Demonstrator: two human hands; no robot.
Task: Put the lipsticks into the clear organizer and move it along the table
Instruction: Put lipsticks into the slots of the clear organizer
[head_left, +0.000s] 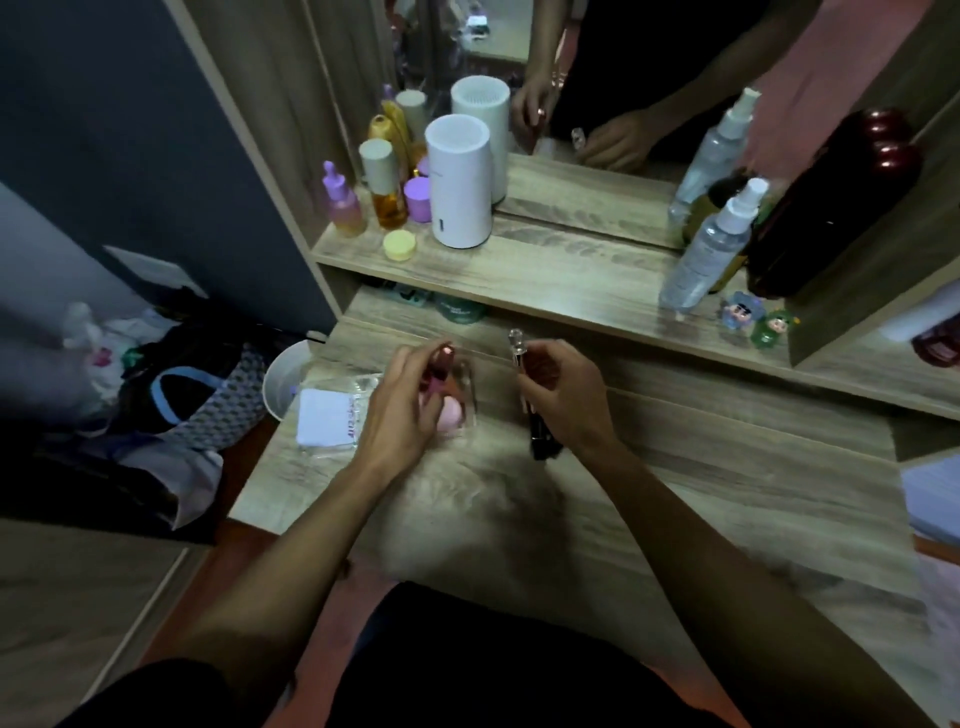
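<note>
The clear organizer (467, 379) stands on the wooden table (701, 467), with a pink sponge (449, 415) inside it. My left hand (400, 410) pinches a pink lipstick (441, 364) upright over the organizer. My right hand (566, 395) grips a lipstick with a clear faceted cap (518, 345), raised just right of the organizer. Dark lipstick tubes (540, 431) lie on the table under my right hand, partly hidden by it.
A white packet (327, 415) lies left of the organizer, beside a white bin (283, 379). The raised shelf (545, 275) holds bottles, a white cylinder (460, 182), a spray bottle (711, 244) and small figurines (753, 317). A mirror stands behind. Clothes are piled at the left.
</note>
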